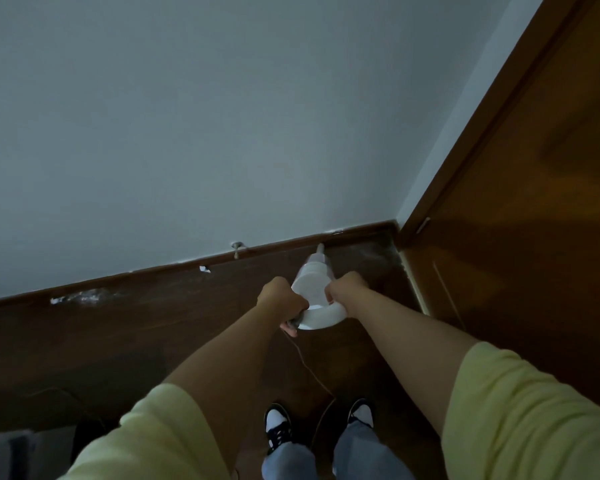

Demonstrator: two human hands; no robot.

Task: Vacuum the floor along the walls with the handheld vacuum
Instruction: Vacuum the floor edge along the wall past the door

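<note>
Judging from the dust left, the task seems partly done: the handheld vacuum (315, 289) is gripped by the left hand (282, 296) and right hand (344, 289), both curled round it. Its nozzle (319, 250) is held at the skirting board (174, 268) near the door (520, 209) corner, while white debris (75, 298) remains along the wall (222, 116) to the left.

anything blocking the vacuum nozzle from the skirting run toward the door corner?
Nothing visible. The nozzle of the handheld vacuum already sits at the skirting board; the floor strip toward the door shows only pale dust.

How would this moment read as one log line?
step: vacuuming along wall | left hand: grips vacuum handle | right hand: holds body | nozzle: at baseboard
</note>
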